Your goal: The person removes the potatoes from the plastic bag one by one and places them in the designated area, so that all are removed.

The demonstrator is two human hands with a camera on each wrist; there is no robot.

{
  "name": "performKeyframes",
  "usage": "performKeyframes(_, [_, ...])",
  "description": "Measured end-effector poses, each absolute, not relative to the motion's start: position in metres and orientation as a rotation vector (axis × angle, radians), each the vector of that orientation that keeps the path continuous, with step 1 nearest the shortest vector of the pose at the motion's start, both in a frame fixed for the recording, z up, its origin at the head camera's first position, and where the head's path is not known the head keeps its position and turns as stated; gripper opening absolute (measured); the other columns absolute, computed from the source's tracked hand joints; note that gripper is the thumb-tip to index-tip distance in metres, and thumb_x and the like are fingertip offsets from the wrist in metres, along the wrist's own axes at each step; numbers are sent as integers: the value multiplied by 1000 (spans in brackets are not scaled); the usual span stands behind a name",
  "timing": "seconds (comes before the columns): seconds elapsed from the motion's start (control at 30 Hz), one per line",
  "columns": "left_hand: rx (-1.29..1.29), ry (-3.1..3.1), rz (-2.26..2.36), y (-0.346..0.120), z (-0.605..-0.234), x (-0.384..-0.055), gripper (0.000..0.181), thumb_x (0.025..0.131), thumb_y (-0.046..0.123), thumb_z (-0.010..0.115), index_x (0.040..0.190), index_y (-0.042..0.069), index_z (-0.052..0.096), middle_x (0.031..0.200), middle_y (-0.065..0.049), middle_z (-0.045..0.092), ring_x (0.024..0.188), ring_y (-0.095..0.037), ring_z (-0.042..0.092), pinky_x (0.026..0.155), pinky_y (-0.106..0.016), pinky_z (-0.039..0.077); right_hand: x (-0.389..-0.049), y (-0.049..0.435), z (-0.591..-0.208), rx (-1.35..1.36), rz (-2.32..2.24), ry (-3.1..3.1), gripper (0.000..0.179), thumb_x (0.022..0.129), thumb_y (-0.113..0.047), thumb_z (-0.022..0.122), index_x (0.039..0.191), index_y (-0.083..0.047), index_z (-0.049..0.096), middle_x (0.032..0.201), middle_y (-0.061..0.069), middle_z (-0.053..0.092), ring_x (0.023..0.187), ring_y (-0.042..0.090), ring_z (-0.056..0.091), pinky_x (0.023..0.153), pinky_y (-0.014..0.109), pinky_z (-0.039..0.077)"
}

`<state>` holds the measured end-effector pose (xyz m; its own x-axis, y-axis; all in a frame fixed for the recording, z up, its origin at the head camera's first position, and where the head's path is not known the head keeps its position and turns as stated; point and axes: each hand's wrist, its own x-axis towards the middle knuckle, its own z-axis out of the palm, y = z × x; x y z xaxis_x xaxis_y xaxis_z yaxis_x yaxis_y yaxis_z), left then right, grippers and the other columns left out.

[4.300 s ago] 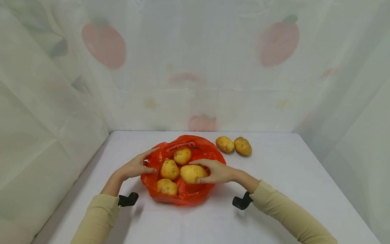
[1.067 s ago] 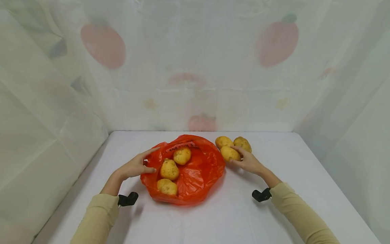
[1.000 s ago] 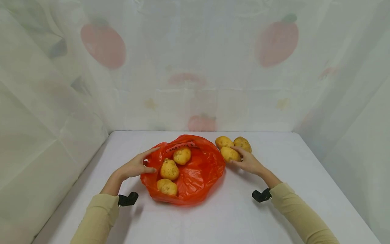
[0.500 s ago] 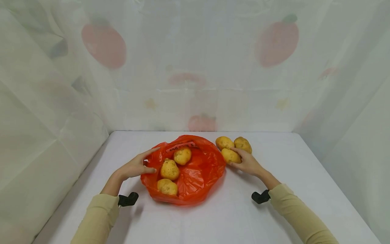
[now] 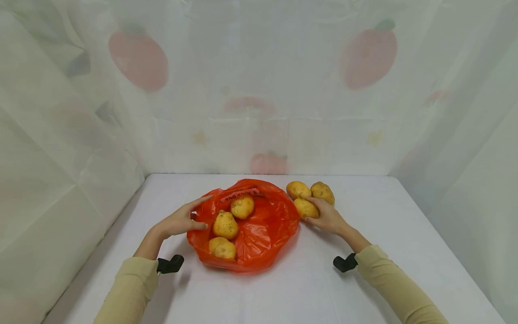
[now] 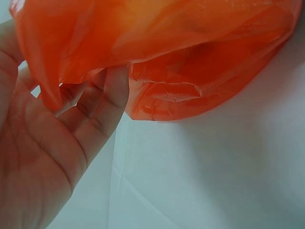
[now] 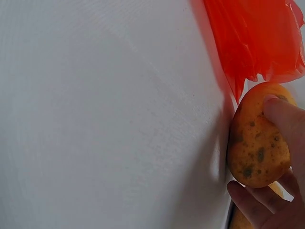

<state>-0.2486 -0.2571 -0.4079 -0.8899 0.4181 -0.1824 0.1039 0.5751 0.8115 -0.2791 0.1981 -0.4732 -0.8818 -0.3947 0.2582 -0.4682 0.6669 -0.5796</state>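
Note:
A red plastic bag lies spread wide on the table, with three potatoes inside: one at the back, one in the middle and one at the front. My left hand holds the bag's left rim; in the left wrist view its fingers go partly behind the red film. Just right of the bag, my right hand grips a potato low over the table. The right wrist view shows the thumb pressed on this spotted potato, its fingers below.
Two more potatoes, a left one and a right one, sit behind the right hand near the table's back edge. The white-covered table is enclosed by pale curtains at the back and sides.
Since 4.3 s ago my right hand has taken a potato out of the bag and carried it right. Over the last second it has shifted slightly lower in view. The left hand keeps still.

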Motion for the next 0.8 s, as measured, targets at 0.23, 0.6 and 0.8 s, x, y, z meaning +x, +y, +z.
performKeyframes(0.23, [418, 2453, 1234, -257, -408, -249, 77, 81, 21, 70, 144, 36, 27, 140, -7, 37, 103, -28, 54, 78, -36, 52, -279, 196, -474, 690, 976, -2800, 63, 79, -21, 70, 134, -6, 44, 129, 15, 51, 118, 32, 46, 98, 51, 38])
performKeyframes(0.6, [413, 2463, 1231, -257, -408, -248, 78, 81, 22, 70, 144, 37, 26, 138, -8, 38, 103, -29, 53, 78, -36, 52, -277, 196, -471, 677, 1028, -2792, 61, 81, -26, 69, 133, -5, 45, 129, 16, 51, 118, 33, 46, 98, 52, 37])
performKeyframes(0.8, [412, 2463, 1230, -257, -409, -248, 78, 81, 22, 70, 143, 38, 26, 139, -7, 38, 103, -29, 53, 78, -36, 52, -277, 195, -471, 673, 1036, -2774, 60, 81, -25, 69, 132, -4, 47, 128, 16, 51, 118, 33, 46, 97, 52, 38])
